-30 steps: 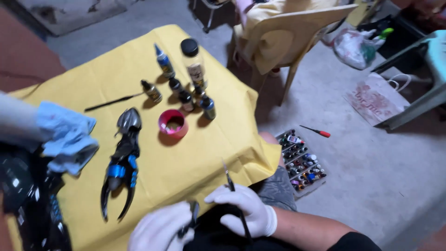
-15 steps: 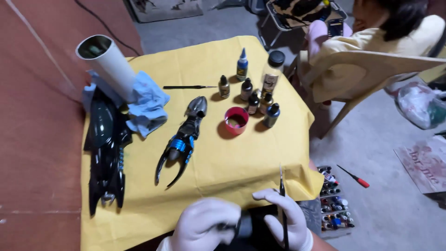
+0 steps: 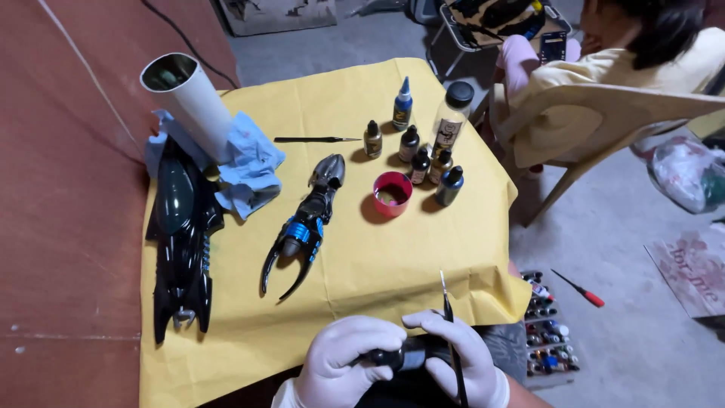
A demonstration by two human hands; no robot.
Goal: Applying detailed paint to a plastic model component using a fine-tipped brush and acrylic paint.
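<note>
At the near edge of the table (image 3: pixel 423 272), covered in yellow paper, both white-gloved hands close around a small black part (image 3: pixel 404 355): the left hand (image 3: pixel 343 363) grips its left end, the right hand (image 3: pixel 461 359) its right end while also pinching a thin dark paintbrush (image 3: pixel 449 321). Farther off lie a black-and-blue claw-shaped model piece (image 3: pixel 302 227), a red round cup (image 3: pixel 393 193) and small paint bottles (image 3: pixel 423 155).

We see our gloved left hand (image 3: pixel 343 363) and right hand (image 3: pixel 461 361) closed together around a small black part (image 3: pixel 400 355) at the near edge of the yellow paper (image 3: pixel 393 257), a thin brush (image 3: pixel 451 332) upright in the right. Farther out lie a black-and-blue model piece (image 3: pixel 302 223), a red cup (image 3: pixel 393 193), small paint bottles (image 3: pixel 423 151) and a white tube (image 3: pixel 189 102) on blue cloth (image 3: pixel 249 170).
</note>
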